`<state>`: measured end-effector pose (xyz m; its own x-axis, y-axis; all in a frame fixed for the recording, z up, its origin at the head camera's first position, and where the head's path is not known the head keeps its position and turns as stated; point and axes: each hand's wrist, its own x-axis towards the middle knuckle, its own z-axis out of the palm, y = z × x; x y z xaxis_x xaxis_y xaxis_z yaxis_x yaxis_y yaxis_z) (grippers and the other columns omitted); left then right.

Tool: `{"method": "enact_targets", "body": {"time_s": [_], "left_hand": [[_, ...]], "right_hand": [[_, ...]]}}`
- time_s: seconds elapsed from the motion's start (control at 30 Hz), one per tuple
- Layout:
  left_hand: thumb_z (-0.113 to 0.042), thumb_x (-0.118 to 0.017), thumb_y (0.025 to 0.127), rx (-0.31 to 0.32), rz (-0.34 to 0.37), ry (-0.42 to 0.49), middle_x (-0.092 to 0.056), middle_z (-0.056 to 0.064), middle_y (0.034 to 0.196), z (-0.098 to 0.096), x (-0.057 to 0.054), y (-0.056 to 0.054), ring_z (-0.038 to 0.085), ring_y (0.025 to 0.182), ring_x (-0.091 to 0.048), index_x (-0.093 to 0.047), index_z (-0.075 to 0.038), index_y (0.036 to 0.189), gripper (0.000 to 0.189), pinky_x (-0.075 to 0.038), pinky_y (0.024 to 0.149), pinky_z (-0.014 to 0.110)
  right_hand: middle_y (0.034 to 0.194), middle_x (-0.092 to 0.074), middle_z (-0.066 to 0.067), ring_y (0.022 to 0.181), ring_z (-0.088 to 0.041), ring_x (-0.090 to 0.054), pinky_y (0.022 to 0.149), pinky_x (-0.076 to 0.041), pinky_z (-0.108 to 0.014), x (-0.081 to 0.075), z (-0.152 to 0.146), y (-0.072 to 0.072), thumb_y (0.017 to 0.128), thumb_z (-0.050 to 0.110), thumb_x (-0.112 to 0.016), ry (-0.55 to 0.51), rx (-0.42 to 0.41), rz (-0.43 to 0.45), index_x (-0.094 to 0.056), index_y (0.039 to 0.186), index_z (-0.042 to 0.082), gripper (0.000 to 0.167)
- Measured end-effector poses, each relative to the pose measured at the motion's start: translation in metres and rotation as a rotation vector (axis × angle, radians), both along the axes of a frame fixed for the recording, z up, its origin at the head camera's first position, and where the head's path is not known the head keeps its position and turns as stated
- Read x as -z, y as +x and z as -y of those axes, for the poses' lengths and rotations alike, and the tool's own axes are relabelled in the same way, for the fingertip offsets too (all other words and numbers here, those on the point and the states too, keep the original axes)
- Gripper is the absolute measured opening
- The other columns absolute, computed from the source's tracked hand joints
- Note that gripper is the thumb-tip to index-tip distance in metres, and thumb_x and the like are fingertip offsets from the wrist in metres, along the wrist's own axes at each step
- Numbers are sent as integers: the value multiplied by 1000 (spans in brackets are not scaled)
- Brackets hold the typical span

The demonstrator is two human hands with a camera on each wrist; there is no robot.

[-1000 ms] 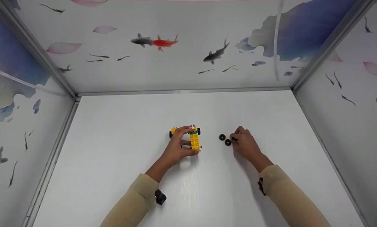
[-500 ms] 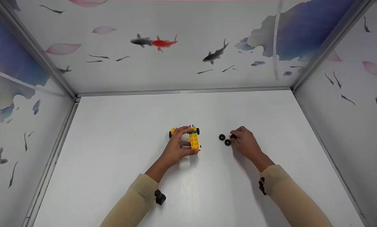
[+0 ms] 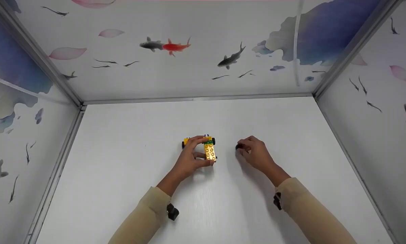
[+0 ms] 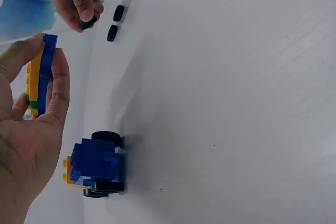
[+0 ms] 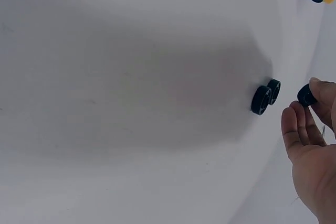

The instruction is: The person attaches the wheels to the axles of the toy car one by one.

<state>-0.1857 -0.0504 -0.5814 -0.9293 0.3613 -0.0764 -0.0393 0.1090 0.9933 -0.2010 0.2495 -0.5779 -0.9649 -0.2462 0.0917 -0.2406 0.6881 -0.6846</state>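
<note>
Right hand (image 3: 257,152) pinches a black wheel (image 5: 306,95) near two loose wheels (image 5: 261,100); left hand (image 3: 190,159) grips a yellow-and-blue block piece (image 3: 209,151) near a wheeled vehicle (image 4: 100,163). Gap between hands; tabletop's (image 3: 128,149) side and far edges well apart.

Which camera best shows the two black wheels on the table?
The right wrist view: both wheels appear largest there, one slightly overlapping the other. The left wrist view shows both, smaller; in the head view, the right hand largely hides them.
</note>
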Motion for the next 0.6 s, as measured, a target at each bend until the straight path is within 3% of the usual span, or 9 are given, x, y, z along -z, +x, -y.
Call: {"method": "enact_targets", "body": {"time_s": [0.37, 0.6], "left_hand": [[-4, -93, 87, -16, 0, 40, -30, 3, 175, 1, 5, -1, 29, 112, -79, -55, -26, 160, 85, -67, 90, 32], [-8, -95, 87, -26, -25, 8, -30, 4, 175, 0, 5, -2, 29, 112, -78, -55, -28, 160, 85, -67, 91, 33]], "right_hand": [[117, -76, -12, 108, -27, -76, 94, -67, -43, -6, 19, 9, 100, 6, -81, -34, -73, 40, -79, 128, 0, 29], [119, -79, -9, 112, -25, -79, 101, -66, -38, -7, 31, 14, 101, 6, -80, -128, -170, 97, -78, 131, 2, 31]]}}
